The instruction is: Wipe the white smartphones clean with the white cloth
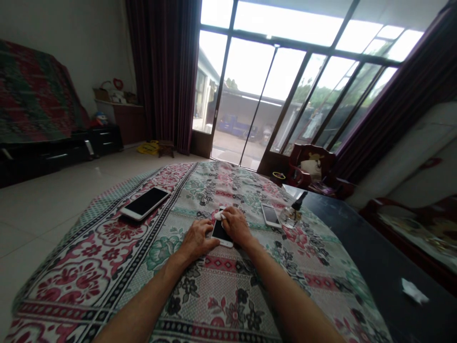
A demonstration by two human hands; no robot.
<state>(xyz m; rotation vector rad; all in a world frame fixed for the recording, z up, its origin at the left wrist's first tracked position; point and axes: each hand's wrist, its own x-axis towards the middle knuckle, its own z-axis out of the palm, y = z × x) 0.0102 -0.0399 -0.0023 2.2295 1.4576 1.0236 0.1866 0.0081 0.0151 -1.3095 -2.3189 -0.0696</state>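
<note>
A white smartphone with a dark screen lies on the patterned tablecloth between my hands. My left hand grips the phone's left edge, with the thumb near its lower end. Pinched in the fingers of my right hand is a small white tissue, pressed against the upper part of the screen. Part of the phone is hidden beneath my right hand.
A larger white tablet lies to the left, and another white phone to the right. Beside that phone stands a clear glass bottle with a black top. A crumpled tissue rests on the dark table at right.
</note>
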